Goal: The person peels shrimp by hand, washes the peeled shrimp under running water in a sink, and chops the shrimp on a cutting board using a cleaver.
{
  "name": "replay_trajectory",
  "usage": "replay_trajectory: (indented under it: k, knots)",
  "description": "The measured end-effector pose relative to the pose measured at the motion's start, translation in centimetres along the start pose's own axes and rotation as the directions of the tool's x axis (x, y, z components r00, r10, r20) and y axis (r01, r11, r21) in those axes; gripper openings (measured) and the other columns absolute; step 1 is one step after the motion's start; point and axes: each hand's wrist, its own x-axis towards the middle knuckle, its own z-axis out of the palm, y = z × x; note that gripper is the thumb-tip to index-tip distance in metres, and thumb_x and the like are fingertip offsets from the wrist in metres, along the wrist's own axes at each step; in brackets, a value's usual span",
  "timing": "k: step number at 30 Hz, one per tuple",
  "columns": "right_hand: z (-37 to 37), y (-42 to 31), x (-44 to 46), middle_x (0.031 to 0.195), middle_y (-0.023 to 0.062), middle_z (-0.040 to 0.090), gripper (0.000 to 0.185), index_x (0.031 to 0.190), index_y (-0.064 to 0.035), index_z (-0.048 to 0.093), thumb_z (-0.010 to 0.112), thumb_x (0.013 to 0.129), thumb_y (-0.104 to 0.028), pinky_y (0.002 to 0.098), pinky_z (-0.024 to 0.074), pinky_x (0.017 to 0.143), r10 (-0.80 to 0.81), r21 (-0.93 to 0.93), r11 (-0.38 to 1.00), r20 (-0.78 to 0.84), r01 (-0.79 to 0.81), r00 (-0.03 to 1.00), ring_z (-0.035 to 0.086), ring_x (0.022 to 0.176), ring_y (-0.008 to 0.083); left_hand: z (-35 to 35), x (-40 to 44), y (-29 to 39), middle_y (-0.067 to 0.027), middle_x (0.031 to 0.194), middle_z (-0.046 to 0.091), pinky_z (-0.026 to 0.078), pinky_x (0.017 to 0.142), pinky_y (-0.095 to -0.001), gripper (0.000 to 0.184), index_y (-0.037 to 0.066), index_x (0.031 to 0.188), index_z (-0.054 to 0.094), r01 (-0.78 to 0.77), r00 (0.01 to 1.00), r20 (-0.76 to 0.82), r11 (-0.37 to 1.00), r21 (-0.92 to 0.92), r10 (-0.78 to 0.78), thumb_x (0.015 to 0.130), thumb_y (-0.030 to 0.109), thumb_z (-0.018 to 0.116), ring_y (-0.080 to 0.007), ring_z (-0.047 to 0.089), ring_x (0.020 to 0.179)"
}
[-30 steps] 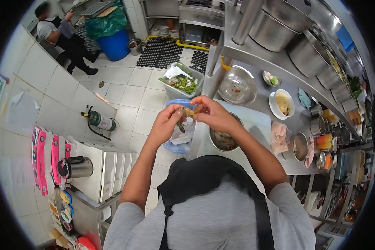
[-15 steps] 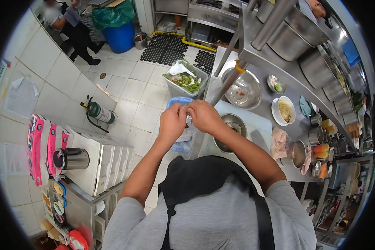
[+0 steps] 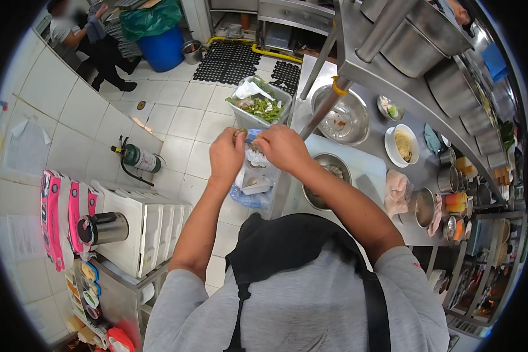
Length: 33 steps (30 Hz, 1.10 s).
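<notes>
One shrimp (image 3: 239, 134) | pinched in left hand (image 3: 226, 155) | right hand (image 3: 284, 149) just beside, grip unclear

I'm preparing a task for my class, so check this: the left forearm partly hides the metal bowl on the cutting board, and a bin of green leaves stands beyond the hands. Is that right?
No: the head view shows the right forearm, not the left, partly hiding the metal bowl on the cutting board. The bin of green leaves stands beyond the left hand and right hand.
</notes>
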Motion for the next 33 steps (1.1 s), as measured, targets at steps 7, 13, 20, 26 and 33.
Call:
replay_trajectory:
  k: [7, 13, 20, 26, 33]
  knots:
    - [2.3, 2.9, 0.7, 0.108, 0.02, 0.073, 0.029, 0.108, -0.0011, 0.075, 0.076, 0.092, -0.025, 0.0545, 0.0541, 0.09, 0.008, -0.268, 0.962, 0.243, 0.059, 0.97, 0.068, 0.108, 0.0408, -1.3, 0.1, -0.5, -0.0057, 0.078, 0.075, 0.054, 0.065, -0.0289, 0.035, -0.002, 0.089, 0.074, 0.375, 0.912, 0.264, 0.9, -0.222, -0.314, 0.091, 0.032, 0.082, -0.0099, 0.066, 0.07]
    - [1.4, 2.0, 0.6, 0.116, 0.0195, 0.071, 0.042, 0.126, -0.0002, 0.068, 0.076, 0.091, -0.023, 0.0532, 0.0539, 0.094, 0.082, -0.254, 0.967, 0.228, -0.022, 0.97, 0.067, 0.114, 0.039, -0.1, 0.0, -1.0, -0.0049, 0.083, 0.075, 0.055, 0.067, -0.0282, 0.031, -0.002, 0.097, 0.073, 0.412, 0.898, 0.289, 0.868, -0.279, -0.333, 0.094, 0.027, 0.079, -0.0098, 0.067, 0.073]
    - [-0.1, -0.7, 0.1, 0.117, 0.0152, 0.07, 0.042, 0.134, -0.0114, 0.067, 0.074, 0.093, -0.019, 0.0494, 0.0548, 0.097, -0.169, 0.065, 0.985, 0.131, 0.162, 0.977, 0.067, 0.115, 0.0377, -2.1, 0.4, 0.1, -0.0029, 0.089, 0.073, 0.055, 0.071, -0.0259, 0.02, 0.001, 0.108, 0.072, 0.639, 0.755, 0.59, 0.521, -0.566, -0.285, 0.1, 0.018, 0.071, -0.0099, 0.068, 0.077]
    - [-0.1, -0.6, 0.1, 0.107, 0.0168, 0.067, 0.028, 0.122, -0.0058, 0.068, 0.069, 0.096, -0.016, 0.0489, 0.0552, 0.09, -0.186, 0.038, 0.982, 0.044, 0.184, 0.982, 0.067, 0.106, 0.0386, -3.6, 0.2, 1.3, 0.0006, 0.083, 0.069, 0.047, 0.064, -0.0228, 0.023, 0.003, 0.105, 0.074, 0.711, 0.682, 0.67, 0.483, -0.512, -0.293, 0.106, 0.026, 0.067, -0.0076, 0.061, 0.068]
    - [0.3, -0.5, 0.0, 0.097, 0.0196, 0.066, 0.01, 0.099, -0.0031, 0.064, 0.061, 0.098, -0.013, 0.0528, 0.0541, 0.085, -0.226, 0.026, 0.974, -0.012, 0.226, 0.974, 0.066, 0.093, 0.0417, -4.2, 0.5, 2.4, 0.0025, 0.078, 0.064, 0.042, 0.061, -0.023, 0.023, 0.004, 0.097, 0.074, 0.646, 0.721, 0.652, 0.57, -0.508, -0.235, 0.105, 0.025, 0.067, -0.007, 0.053, 0.064]
